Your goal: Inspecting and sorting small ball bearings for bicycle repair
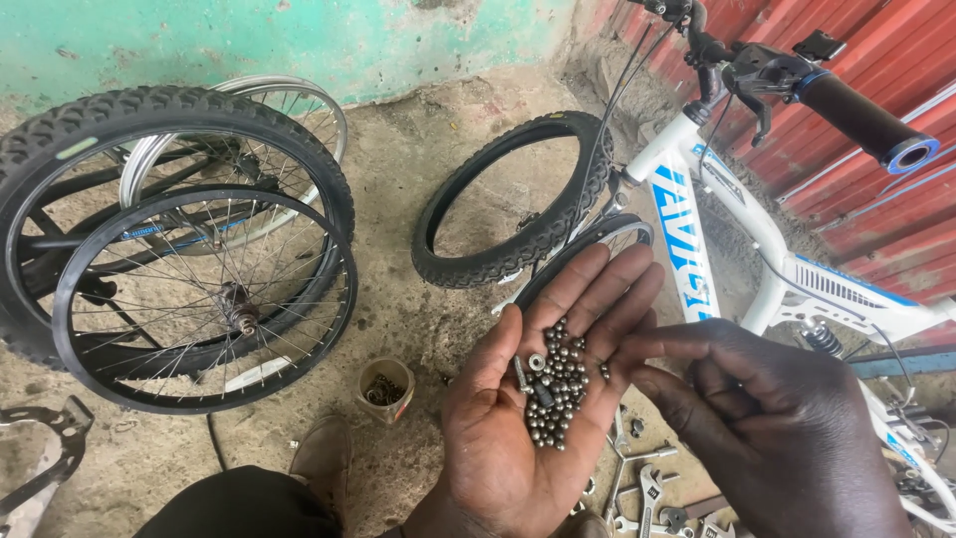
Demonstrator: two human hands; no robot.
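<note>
On left palm (pixel 518 428), steel balls (pixel 558 384)

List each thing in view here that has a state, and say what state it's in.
left hand: open, palm up, cupping the steel balls
steel balls: loose, heaped in the palm
right hand: fingertips pinched together beside the heap
loose tyre: off its rim, lying on the ground
spoked wheel: no tyre on it, lying flat
small tin: upright, open on top
white bicycle frame: lying tilted
</note>
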